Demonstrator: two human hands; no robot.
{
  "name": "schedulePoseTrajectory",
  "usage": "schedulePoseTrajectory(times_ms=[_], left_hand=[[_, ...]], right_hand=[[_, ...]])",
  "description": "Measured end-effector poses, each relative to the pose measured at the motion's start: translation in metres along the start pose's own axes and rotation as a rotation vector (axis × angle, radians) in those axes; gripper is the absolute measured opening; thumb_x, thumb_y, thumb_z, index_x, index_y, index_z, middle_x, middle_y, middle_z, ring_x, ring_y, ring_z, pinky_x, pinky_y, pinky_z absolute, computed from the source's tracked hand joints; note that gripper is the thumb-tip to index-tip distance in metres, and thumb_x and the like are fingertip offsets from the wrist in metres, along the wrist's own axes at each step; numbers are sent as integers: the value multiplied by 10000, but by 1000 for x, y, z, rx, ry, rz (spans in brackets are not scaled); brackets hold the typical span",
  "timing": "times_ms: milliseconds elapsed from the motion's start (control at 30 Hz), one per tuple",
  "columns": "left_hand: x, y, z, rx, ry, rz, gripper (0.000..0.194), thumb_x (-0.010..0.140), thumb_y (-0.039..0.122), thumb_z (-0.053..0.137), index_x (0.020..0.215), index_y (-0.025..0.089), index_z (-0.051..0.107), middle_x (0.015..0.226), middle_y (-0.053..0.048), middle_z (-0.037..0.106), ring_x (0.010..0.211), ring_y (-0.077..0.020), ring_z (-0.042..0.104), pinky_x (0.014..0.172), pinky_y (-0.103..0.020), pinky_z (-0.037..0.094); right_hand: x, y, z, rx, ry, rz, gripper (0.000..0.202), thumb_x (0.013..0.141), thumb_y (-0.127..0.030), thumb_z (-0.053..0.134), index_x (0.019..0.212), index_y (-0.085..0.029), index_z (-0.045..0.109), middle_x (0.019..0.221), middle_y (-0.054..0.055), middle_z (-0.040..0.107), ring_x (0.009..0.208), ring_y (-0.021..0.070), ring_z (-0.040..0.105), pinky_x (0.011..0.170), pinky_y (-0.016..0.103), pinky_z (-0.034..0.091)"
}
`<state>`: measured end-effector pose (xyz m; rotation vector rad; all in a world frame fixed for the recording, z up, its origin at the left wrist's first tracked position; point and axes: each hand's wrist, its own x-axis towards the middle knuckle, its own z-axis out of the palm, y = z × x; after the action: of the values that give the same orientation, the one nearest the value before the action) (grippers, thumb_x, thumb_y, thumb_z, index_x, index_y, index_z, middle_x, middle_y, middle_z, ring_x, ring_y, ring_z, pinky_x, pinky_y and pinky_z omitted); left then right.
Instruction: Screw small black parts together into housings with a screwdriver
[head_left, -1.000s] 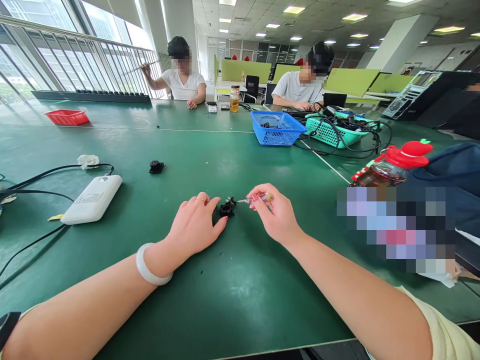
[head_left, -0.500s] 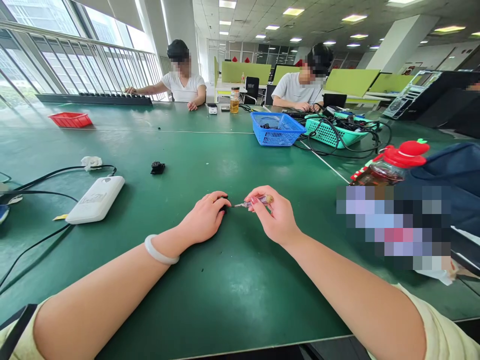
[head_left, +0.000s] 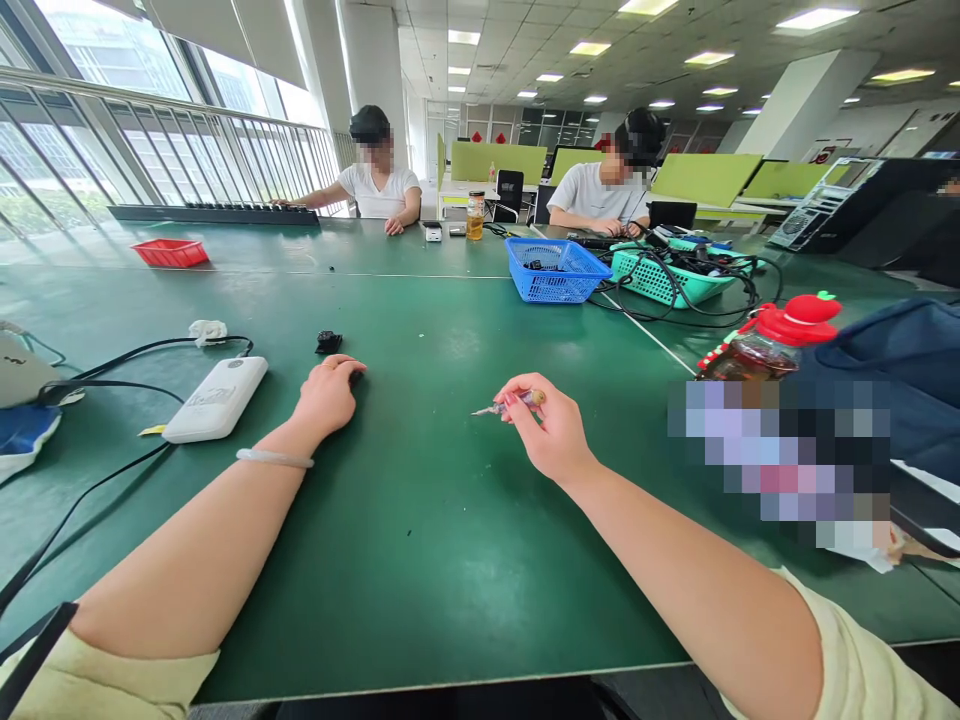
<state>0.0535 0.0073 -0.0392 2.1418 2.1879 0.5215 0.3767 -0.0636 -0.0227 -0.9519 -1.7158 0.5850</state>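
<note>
The right hand [head_left: 553,428] pinches a thin pointed tool [head_left: 493,409], while the left hand [head_left: 325,396] grips a mostly hidden black part [head_left: 357,378], with another black piece [head_left: 328,342] just beyond it.

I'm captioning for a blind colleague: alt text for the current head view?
Right hand holds a slim pointed tool over a green table; left hand, partly covering a dark piece, is near a small black part and a white power bank.
</note>
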Motion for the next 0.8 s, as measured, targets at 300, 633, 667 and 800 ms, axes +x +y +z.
schedulePoseTrajectory(times_ms=[300,633,667,800], left_hand=[[7,-32,-15,107,146,-178,537,861,379,488,1339,150,577,1343,-208,555,1288,-397,469,1089,-510,372],[17,-43,-12,66,80,-163,403,868,318,512,1217,202,677,1206,-162,675,1237,-396,530,1037,-512,413],[16,-41,-14,48,94,-173,403,863,312,527,1225,209,671,1198,-158,672,1233,-397,530,1032,-516,417],[8,-30,-26,-71,186,-203,451,852,268,568,1293,189,622,1242,-145,598,1200,-336,540,1078,-479,407]], right_hand=[[-1,-2,-4,-54,-4,-10,172,949,-347,512,875,-223,605,730,11,652,645,148,624,565,261,454],[0,-1,-2,-58,-4,-43,149,948,-322,505,875,-229,596,760,16,660,653,146,605,585,267,452],[0,-2,-2,-61,-3,-45,148,947,-322,506,875,-230,596,757,15,658,651,146,603,585,266,452],[0,-3,-3,-68,-3,-55,134,940,-304,506,870,-229,593,741,12,652,631,144,593,575,263,450]])
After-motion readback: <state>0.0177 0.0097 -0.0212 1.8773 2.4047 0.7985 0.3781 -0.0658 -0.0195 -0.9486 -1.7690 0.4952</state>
